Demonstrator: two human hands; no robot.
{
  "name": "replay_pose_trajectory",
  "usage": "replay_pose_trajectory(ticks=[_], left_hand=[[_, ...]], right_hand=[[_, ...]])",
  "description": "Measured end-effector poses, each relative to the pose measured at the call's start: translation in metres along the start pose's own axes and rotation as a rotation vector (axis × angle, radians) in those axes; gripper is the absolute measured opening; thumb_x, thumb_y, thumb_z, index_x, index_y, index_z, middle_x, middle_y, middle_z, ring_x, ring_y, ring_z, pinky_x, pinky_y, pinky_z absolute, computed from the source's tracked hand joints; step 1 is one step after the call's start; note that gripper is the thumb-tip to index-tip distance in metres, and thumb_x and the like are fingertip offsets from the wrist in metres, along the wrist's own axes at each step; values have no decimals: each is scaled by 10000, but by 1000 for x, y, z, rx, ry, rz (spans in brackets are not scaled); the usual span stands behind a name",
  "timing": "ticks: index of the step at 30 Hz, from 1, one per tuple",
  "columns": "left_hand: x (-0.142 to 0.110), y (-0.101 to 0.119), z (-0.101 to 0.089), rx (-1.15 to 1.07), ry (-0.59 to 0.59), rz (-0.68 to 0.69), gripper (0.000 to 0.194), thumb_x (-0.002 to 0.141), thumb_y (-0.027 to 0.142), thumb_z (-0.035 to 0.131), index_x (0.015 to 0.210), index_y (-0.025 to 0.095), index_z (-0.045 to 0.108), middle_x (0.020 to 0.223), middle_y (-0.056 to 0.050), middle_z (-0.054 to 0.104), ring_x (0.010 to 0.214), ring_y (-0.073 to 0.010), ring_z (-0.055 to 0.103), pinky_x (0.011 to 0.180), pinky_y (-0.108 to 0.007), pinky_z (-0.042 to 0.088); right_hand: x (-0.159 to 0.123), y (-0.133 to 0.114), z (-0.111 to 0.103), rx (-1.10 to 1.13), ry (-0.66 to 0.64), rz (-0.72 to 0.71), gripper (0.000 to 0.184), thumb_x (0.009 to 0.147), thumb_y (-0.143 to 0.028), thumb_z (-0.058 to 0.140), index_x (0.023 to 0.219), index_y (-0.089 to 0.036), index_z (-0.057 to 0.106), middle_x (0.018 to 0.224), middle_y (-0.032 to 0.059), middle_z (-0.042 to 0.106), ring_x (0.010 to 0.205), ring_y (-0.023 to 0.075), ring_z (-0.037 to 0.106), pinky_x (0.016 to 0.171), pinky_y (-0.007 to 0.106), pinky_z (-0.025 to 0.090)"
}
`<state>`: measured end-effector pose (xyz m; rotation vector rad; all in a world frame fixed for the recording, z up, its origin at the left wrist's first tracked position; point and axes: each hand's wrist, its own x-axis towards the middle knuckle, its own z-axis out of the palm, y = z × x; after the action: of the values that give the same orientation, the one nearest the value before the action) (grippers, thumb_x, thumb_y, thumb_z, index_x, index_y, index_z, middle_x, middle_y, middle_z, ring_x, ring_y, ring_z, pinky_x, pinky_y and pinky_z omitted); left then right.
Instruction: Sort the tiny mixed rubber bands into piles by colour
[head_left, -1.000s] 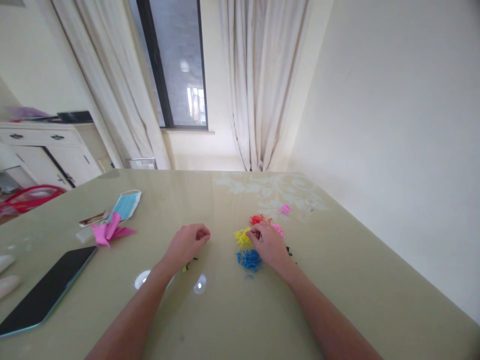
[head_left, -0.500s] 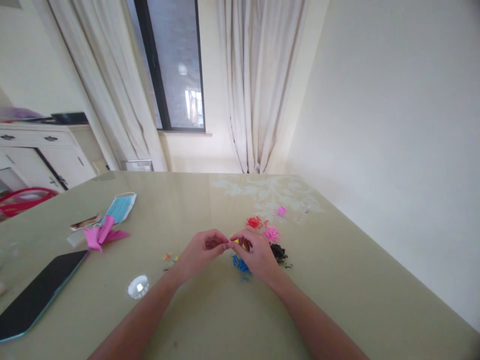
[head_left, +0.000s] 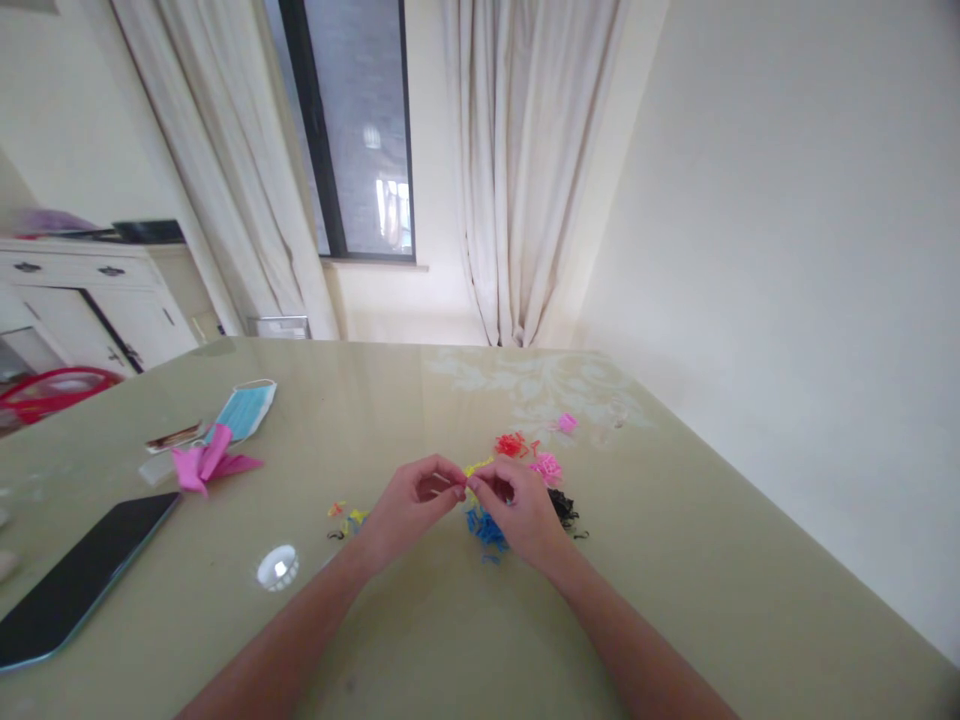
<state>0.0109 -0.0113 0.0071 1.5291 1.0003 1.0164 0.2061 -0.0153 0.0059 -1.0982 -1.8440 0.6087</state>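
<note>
My left hand (head_left: pixel 421 502) and my right hand (head_left: pixel 523 505) meet fingertip to fingertip just above the table, each closed in a pinch. Whatever lies between their fingertips is too small to make out. Around my right hand lie heaps of tiny coloured strips that look like small rubber bands: a blue heap (head_left: pixel 484 528) under the fingers, a yellow heap (head_left: pixel 478 467) partly hidden behind them, a black heap (head_left: pixel 562 508), a pink heap (head_left: pixel 547 468) and a red heap (head_left: pixel 511 444). Left of my left hand are a few mixed-colour pieces (head_left: pixel 352 520).
On the left of the glossy table (head_left: pixel 420 640) are a dark phone-like slab (head_left: pixel 82 575), a folded pink paper shape (head_left: pixel 214 462), a blue face mask (head_left: pixel 247 408) and a round clear object (head_left: pixel 277 568). A small pink item (head_left: pixel 566 423) lies beyond the heaps. The wall (head_left: pixel 787 250) borders the right.
The view has shifted slightly. Both hands stay pinched together, with small finger movements; a little more of the yellow heap and of the mixed pieces shows now.
</note>
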Motion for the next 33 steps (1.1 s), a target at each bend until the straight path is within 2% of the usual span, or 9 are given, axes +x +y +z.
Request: replay_pose_trajectory(ticks=[7, 15, 20, 26, 33], left_hand=[[-2, 4, 5, -63, 49, -50, 383, 780, 524, 812, 921, 180, 723, 888, -66, 795, 872, -228, 754, 815, -338, 579], [0, -6, 1, -41, -58, 1, 406, 812, 515, 803, 986, 169, 680, 902, -65, 754, 811, -193, 727, 769, -323, 578], [1, -11, -1, -49, -17, 42, 384, 828, 496, 801, 991, 181, 655, 882, -58, 755, 814, -188, 714, 772, -323, 570], [-1, -4, 0, -10, -8, 53, 362, 833, 481, 800, 975, 178, 664, 853, -57, 759, 797, -186, 705, 745, -313, 557], [0, -5, 1, -105, -64, -2, 363, 803, 467, 825, 952, 158, 707, 902, -61, 762, 817, -169, 695, 793, -310, 550]], right_hand=[[0, 2, 3, 78, -1, 64, 133, 891, -299, 711, 862, -188, 780, 645, 4, 620, 586, 147, 520, 545, 268, 378], [2, 6, 3, 197, 26, 123, 191, 874, -339, 690, 869, -164, 767, 638, -5, 585, 582, 140, 500, 536, 263, 379], [2, 3, 1, 199, 9, 116, 202, 865, -354, 717, 882, -167, 788, 630, -13, 562, 577, 132, 477, 540, 262, 362], [1, 4, 2, 203, -6, 134, 196, 875, -348, 708, 857, -169, 784, 650, 0, 586, 597, 138, 489, 552, 264, 367], [-1, 3, 2, 168, 18, 88, 159, 894, -320, 705, 867, -180, 776, 652, -11, 564, 600, 139, 481, 560, 266, 361]])
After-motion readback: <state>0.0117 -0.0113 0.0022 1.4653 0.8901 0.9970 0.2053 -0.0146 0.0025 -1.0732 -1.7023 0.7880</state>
